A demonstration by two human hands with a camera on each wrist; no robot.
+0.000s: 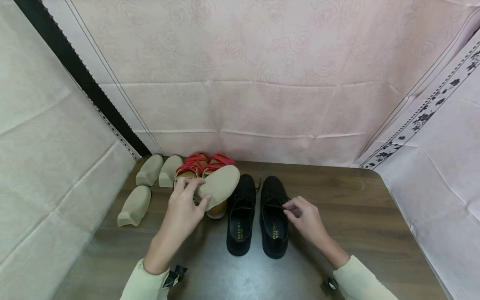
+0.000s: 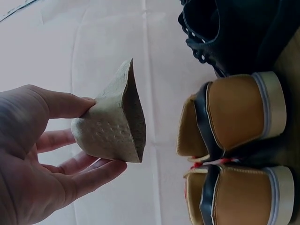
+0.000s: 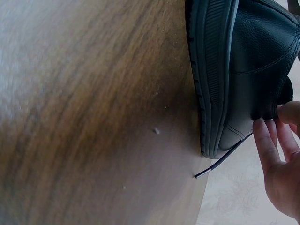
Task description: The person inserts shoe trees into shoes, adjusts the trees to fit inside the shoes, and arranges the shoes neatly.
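Note:
My left hand (image 1: 186,204) holds a beige moulded shoe insert (image 1: 220,185) above a pair of tan shoes (image 1: 216,211). In the left wrist view, thumb and fingers grip the rounded end of this insert (image 2: 105,126), and its hollow edge faces away from the palm. Two black lace-up shoes (image 1: 240,233) stand side by side, toes toward the wall. At the right-hand black shoe (image 1: 275,243), my right hand (image 1: 305,218) pinches the upper's edge near the laces. A loose lace (image 3: 220,161) hangs beside those fingers; exactly what lies between the fingertips is partly hidden.
Several other beige inserts (image 1: 136,204) lie at the left of the brown wooden table (image 1: 337,187). Red laces (image 1: 221,160) top the tan shoes. Pale patterned cloth (image 1: 243,104) hangs behind the table and along both sides.

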